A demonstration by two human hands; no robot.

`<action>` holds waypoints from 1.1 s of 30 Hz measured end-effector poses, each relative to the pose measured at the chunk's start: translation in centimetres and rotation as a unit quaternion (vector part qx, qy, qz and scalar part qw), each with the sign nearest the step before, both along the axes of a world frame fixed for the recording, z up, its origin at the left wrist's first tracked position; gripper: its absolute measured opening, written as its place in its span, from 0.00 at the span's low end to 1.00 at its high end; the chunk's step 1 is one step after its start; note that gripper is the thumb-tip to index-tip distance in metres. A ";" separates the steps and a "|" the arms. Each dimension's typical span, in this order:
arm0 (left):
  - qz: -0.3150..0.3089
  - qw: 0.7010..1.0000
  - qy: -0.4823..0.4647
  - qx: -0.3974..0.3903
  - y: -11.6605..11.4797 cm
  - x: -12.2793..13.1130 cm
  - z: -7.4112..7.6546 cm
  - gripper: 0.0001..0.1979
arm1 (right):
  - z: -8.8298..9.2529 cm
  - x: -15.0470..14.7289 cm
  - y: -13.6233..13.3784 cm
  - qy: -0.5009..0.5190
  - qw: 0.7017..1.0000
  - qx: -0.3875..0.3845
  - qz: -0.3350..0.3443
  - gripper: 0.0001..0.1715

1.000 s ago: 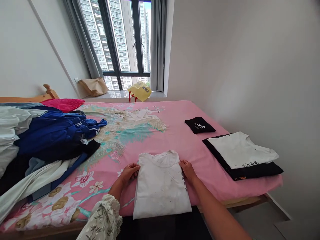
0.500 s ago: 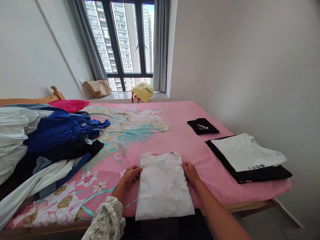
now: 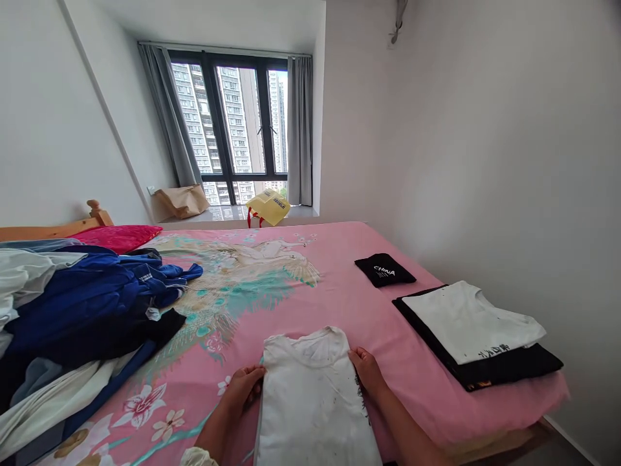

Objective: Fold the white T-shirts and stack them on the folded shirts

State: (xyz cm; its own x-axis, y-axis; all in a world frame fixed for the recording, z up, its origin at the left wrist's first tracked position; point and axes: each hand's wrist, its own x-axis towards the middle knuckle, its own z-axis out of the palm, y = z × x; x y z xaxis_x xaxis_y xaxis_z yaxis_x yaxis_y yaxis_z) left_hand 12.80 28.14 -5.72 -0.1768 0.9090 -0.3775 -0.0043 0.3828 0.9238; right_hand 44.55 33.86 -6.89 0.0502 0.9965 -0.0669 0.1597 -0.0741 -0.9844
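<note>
At six o'clock, your left hand (image 3: 246, 386) and right hand (image 3: 369, 371) pinch the shirt (image 3: 313, 408) by opposite edges; from it, stack (image 3: 466, 323) at two, pile (image 3: 92, 298) at ten.

At bottom centre I see the left hand (image 3: 245, 386) and right hand (image 3: 367, 371) pinching opposite edges of a white shirt (image 3: 310, 408) over the pink bed (image 3: 339, 294). I find heaped clothes (image 3: 101, 291) along the left edge, a folded stack (image 3: 466, 323) at right, and a yellow bag (image 3: 270, 206) below the window (image 3: 228, 175).

Pale gathered cuff (image 3: 198, 457), left forearm (image 3: 217, 426); bare hands (image 3: 242, 388) (image 3: 367, 372)
</note>
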 end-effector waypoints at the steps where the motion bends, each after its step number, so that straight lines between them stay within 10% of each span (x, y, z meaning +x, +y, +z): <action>1: 0.005 1.000 0.007 -0.001 0.0 0.1 0.0 0.21 | 0.0 0.0 0.0 -0.002 1.000 0.001 -0.002 0.17; 19: -0.010 0.999 0.048 0.018 0.2 0.2 -0.2 0.25 | -0.3 0.0 -0.1 -0.013 1.000 0.018 -0.022 0.15; 33: -0.067 0.998 0.022 0.003 -1.9 -0.1 1.4 0.19 | -1.5 2.6 -2.5 0.024 0.994 -0.054 0.094 0.17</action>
